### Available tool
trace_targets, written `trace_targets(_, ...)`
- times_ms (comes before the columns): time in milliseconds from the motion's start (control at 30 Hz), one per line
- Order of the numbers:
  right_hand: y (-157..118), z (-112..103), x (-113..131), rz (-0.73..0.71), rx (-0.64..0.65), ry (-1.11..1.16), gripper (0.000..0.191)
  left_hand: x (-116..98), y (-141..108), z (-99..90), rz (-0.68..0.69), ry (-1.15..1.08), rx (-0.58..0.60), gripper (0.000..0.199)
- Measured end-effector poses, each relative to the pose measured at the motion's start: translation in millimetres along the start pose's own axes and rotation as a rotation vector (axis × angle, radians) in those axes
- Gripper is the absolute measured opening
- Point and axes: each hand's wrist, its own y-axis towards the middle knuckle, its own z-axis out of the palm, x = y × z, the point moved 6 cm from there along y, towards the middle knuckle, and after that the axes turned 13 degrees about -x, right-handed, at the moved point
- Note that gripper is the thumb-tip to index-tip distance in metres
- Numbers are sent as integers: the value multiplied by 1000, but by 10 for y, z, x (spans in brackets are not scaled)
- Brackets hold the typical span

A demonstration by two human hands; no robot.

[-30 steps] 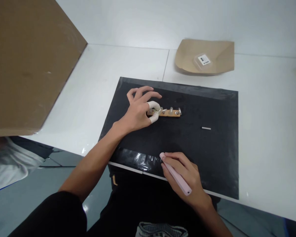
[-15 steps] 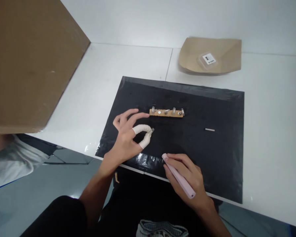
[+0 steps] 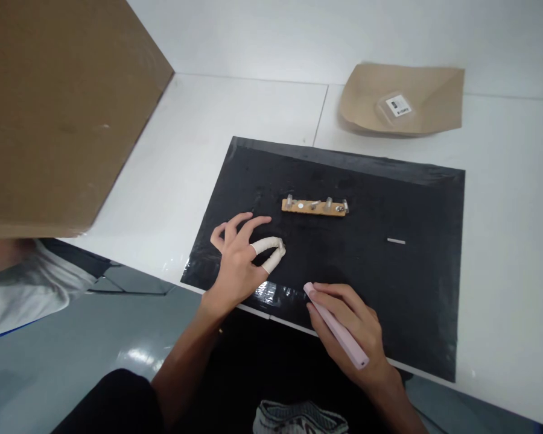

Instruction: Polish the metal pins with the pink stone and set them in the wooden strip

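My left hand point(image 3: 239, 268) is over the left part of a black mat point(image 3: 366, 271), with white finger cots point(image 3: 266, 245) on thumb and index finger. Those two tips pinch a small clear piece point(image 3: 282, 246), mostly hidden, while the other fingers spread out. In my right hand point(image 3: 359, 322), at the mat's front edge, is a slim pale pink bar-shaped tool point(image 3: 339, 330); its exact kind is unclear. Beyond both hands lies a tan strip point(image 3: 306, 208) bearing several small clear and metal bits. To its right rests a short, thin grey-white rod point(image 3: 396, 241).
A brown paper tray point(image 3: 438, 114) holding a clear plastic box point(image 3: 396, 107) with a label stands at the back right. On the left rises a large brown board point(image 3: 72, 114). Another person's light sleeve point(image 3: 36, 295) shows below it.
The scene has shifted slightly to the right in view. My left index and middle fingers have drawn back from the tan strip's left end. Both hands keep their holds.
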Motion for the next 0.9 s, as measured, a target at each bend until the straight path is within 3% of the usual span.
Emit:
trace_targets(267,-16,-6,11,6,-2,-6,35,18,-4,13,-57,-55,31,9)
trace_targets(467,78,-89,-18,122,-42,67,32,-65,-50,49,-108,-10,18,13)
trace_targets(700,173,-254,97,224,-311,34,16,-164,-39,46,-163,-68,-3,12)
trace_targets(833,127,-176,219,149,-136,-5,9,-274,-23,8,-167,-261,6,14)
trace_targets(900,131,-208,218,124,-177,-43,5,-325,-33,-11,-174,-363,8,14)
